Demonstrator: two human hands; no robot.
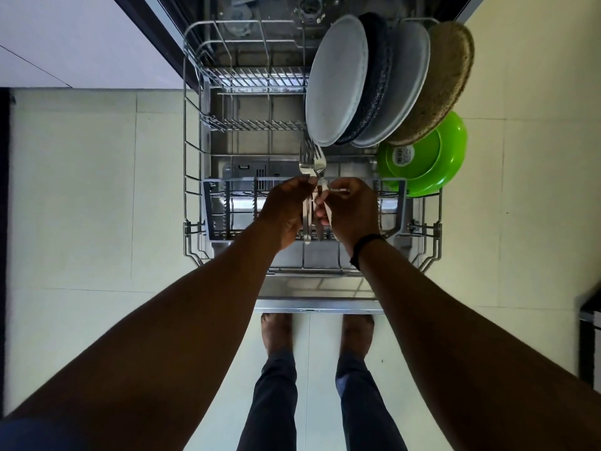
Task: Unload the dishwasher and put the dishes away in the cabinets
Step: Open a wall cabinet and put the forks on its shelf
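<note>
**A:** What are the fingers [310, 181] doing?

**B:** Both hands meet over the pulled-out dishwasher rack [192, 131]. The left hand [286, 213] is curled round a small bunch of forks [311, 164], tines pointing away from the person, handles running down past the palm. The right hand [349, 211] pinches the same bunch from the other side (it seems to be adding or straightening one piece; I cannot tell which).

**A:** Where is everything else?

**B:** Directly beneath the fingers sits the grey cutlery basket [227, 206]. Just beyond the fork tips, four large plates [338, 83] stand on edge, pale grey, dark speckled, pale grey, then a rough brown one. To the right of the fingers a bright green bowl [422, 157] leans in the rack, a label stuck to its underside.

**A:** What could go wrong?

**B:** The forks are thin, shiny steel and look slippery; a loose pinch could let one slide out and drop into the rack or onto the tiled floor [97, 190] near bare feet. Swinging the tines forward could also knock the nearest plate.
</note>
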